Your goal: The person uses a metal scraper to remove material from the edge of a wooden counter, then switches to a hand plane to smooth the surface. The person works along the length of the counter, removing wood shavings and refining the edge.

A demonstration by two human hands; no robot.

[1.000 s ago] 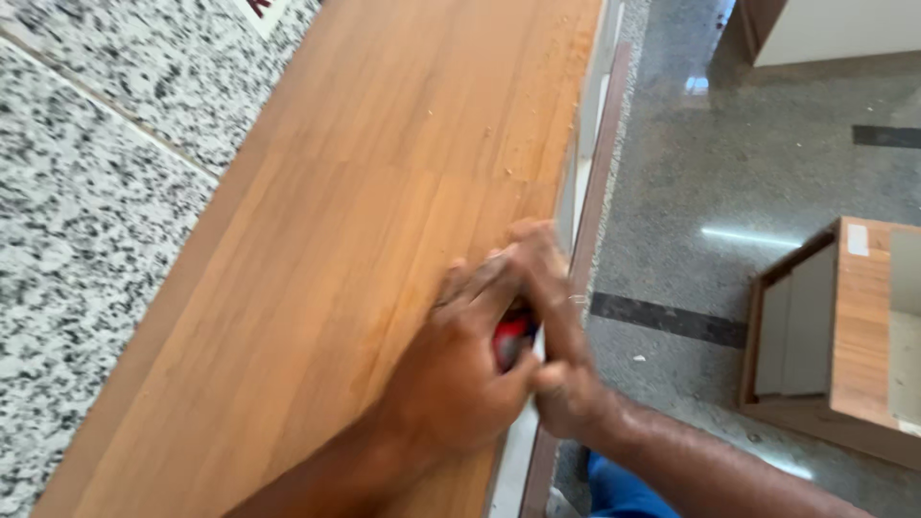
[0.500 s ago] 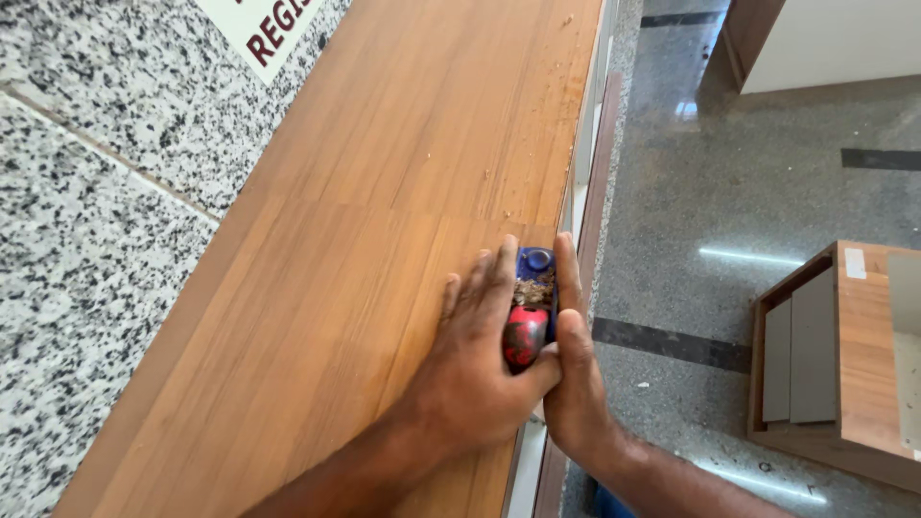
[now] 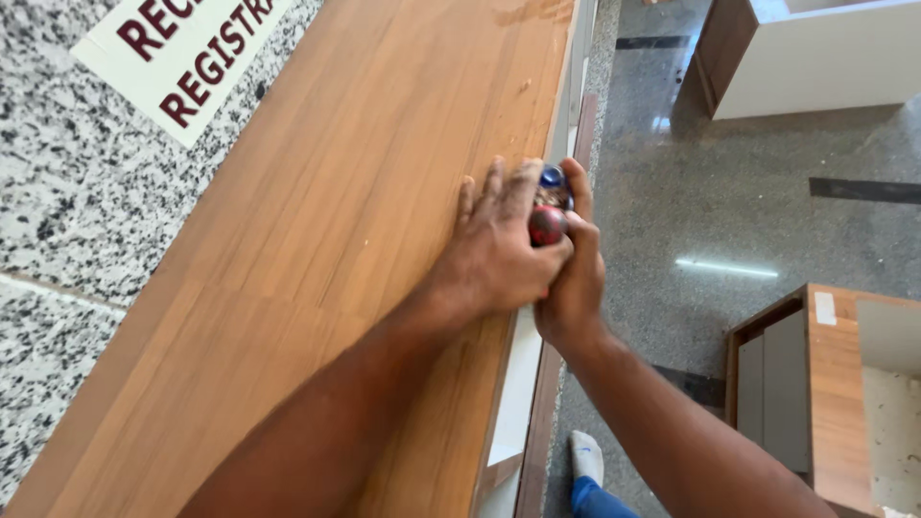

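— What's in the hands?

— A small tool with a red knob and a blue tip (image 3: 549, 213), right at the counter's (image 3: 317, 240) right edge. The left hand (image 3: 499, 251) lies over it, fingers spread flat on the wood, thumb curled round the knob. The right hand (image 3: 574, 273) comes up from beyond the edge, fingers wrapped around the tool's far side.

— And around it?

— A white strip (image 3: 518, 384) runs along that edge. A speckled granite wall (image 3: 58, 192) with a sign (image 3: 182, 58) borders the left edge; an open wooden cabinet (image 3: 825, 393) stands on the floor.
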